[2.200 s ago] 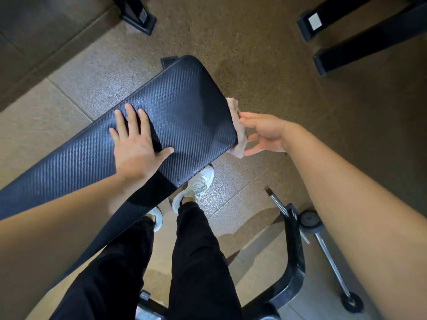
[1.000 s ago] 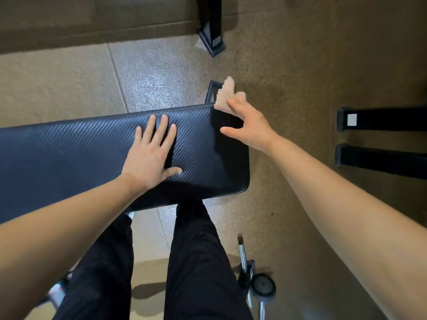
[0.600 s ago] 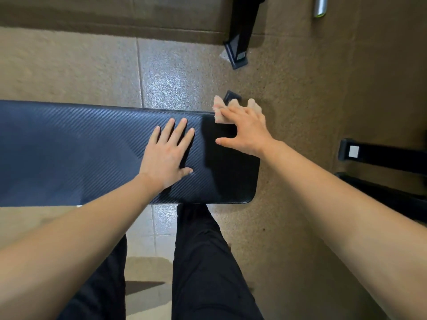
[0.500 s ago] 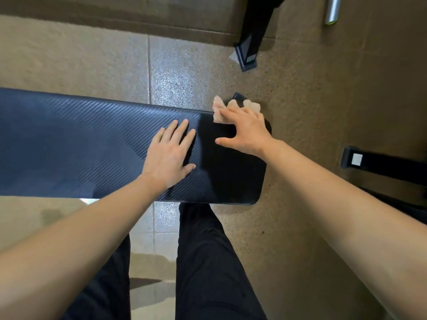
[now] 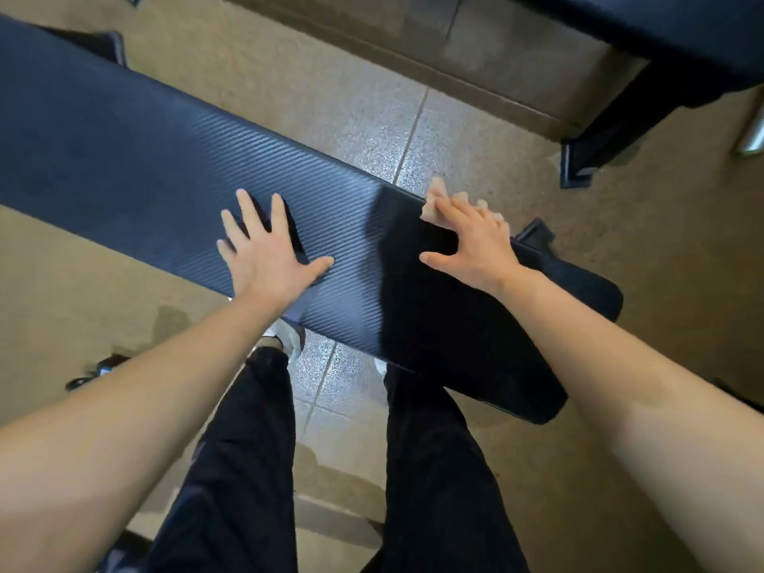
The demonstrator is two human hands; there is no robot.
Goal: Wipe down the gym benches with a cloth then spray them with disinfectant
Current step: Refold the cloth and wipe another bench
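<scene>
A long black bench pad (image 5: 136,159) with a carbon-weave texture runs from the upper left down to the lower right. My left hand (image 5: 268,258) lies flat on top of it, fingers spread, holding nothing. My right hand (image 5: 471,241) curls over the pad's far edge near its right end. A small pale cloth (image 5: 438,192) is pinched under those fingers against the far side of the pad; only its top corner shows. No spray bottle is in view.
My two legs in black trousers (image 5: 430,469) stand against the near side of the bench. A second black bench (image 5: 661,31) and its black frame leg (image 5: 595,142) stand at the upper right. Brown tiled floor (image 5: 351,97) lies beyond the pad.
My right hand with the cloth has slid left along the pad's far edge, away from the end corner. The left hand stays flat on top. The view has swung, tilting the bench.
</scene>
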